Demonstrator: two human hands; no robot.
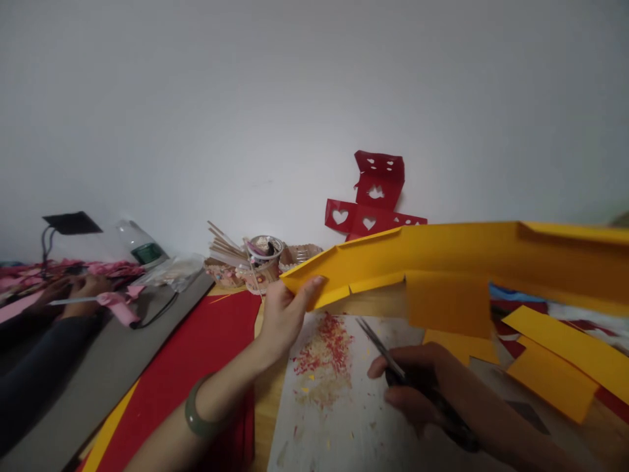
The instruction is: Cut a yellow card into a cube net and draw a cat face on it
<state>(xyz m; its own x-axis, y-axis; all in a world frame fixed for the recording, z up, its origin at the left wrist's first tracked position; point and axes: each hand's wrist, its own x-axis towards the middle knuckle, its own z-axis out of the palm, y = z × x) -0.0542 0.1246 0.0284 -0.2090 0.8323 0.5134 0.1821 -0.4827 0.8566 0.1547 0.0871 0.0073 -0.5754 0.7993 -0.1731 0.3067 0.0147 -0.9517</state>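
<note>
Our left hand point(280, 328) pinches 1 end of the folded yellow card point(376, 259) above the white board point(314, 439); our right hand point(425, 373) grips scissors point(381, 347) below, blades nearly together. Clean snips need a taut edge, with fingertips clear.

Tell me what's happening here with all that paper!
Someone's left hand is holding the end of a long, folded yellow paper. Their right hand has the scissors, just below the paper and not touching it. Little red and yellow scraps lie on the white sheet underneath. A red cut-out with heart holes is up by the wall. Off to the left, another person's hands are among pink pieces.
</note>
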